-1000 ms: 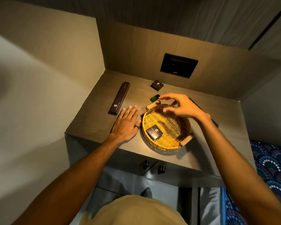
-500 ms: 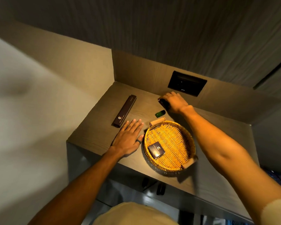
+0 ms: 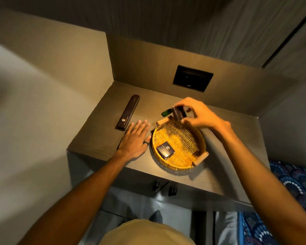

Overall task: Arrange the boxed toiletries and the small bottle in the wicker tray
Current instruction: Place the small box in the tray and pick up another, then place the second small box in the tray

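Back from the rear of the desk, the right hand now carries a small box above the tray's far rim. Leftmost, the long dark box lies on the desk, outside the tray. Beside it the left hand rests flat, fingers spread. One square box lies in the wicker tray. The green bottle lies just beyond the rim. The right hand pinches the small dark box

Dim warm light, soft shadows, blurred edges, wide-angle bending
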Motion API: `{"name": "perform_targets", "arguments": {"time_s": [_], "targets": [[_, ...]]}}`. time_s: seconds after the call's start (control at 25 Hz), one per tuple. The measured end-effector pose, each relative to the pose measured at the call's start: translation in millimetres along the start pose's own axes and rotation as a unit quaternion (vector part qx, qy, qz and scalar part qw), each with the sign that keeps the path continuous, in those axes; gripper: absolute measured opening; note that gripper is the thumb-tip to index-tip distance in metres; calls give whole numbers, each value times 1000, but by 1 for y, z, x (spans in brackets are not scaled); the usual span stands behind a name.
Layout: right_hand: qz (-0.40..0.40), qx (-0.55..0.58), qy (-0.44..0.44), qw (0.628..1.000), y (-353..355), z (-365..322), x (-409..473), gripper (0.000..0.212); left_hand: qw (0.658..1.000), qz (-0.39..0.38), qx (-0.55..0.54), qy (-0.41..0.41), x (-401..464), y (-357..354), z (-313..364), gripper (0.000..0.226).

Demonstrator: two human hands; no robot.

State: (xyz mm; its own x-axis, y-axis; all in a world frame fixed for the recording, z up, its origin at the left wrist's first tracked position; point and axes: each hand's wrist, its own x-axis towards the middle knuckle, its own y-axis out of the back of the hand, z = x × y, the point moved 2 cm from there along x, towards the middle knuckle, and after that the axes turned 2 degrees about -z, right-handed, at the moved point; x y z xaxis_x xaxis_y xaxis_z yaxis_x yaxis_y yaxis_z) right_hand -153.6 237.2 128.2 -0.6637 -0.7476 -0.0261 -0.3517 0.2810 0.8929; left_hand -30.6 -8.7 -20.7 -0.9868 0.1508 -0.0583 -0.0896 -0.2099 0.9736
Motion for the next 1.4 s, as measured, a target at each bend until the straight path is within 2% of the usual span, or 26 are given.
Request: {"name": "perform_targets", "arguments": {"time_s": [0.12,0.2,0.52,0.64,0.72,0.8,0.92,0.96,1.04,1.16,1.2,1.28,1.4], "targets": [[-159,-32,-28,986,-39,-11,-36,68,1000,2,-1,1,-1,-2,0,63],[-182,-56,-51,980,-58,-10,-42,68,1000,1,-6,-4,-2,-1,1,62],[-157,-78,-61,983,-78,-14,-44,67,1000,-7,-8,-1,-3,1,1,61],[-162,-81,-59,982,-79,-19,-43,73,1000,-7,-6,-1,-2,1,1,62],[-172,-61,-70,981,-72,-17,-45,81,1000,-7,-7,0,-3,0,1,62],[-134,-16,-87,987,-52,-9,-44,76,1000,-3,-7,3,-3,-1,0,62],[30,22,-159,987,-13,20,-37,54,1000,-2,-12,1,-2,0,1,62],[55,11,-198,979,-4,31,-32,52,1000,-2,-12,2,-2,0,1,62],[10,-50,-295,954,1,52,-26,57,1000,-1,-15,3,-2,1,1,62],[-80,-96,-484,866,-10,74,-40,63,1000,3,-24,5,-1,1,0,62],[-85,-93,-516,847,-15,79,-47,63,1000,5,-26,6,0,0,0,62],[-58,-82,-525,845,-17,84,-54,59,1000,10,-25,6,1,0,-1,62],[-5,-39,-472,881,1,85,-63,51,999,14,-30,5,1,-2,-2,62]]}}
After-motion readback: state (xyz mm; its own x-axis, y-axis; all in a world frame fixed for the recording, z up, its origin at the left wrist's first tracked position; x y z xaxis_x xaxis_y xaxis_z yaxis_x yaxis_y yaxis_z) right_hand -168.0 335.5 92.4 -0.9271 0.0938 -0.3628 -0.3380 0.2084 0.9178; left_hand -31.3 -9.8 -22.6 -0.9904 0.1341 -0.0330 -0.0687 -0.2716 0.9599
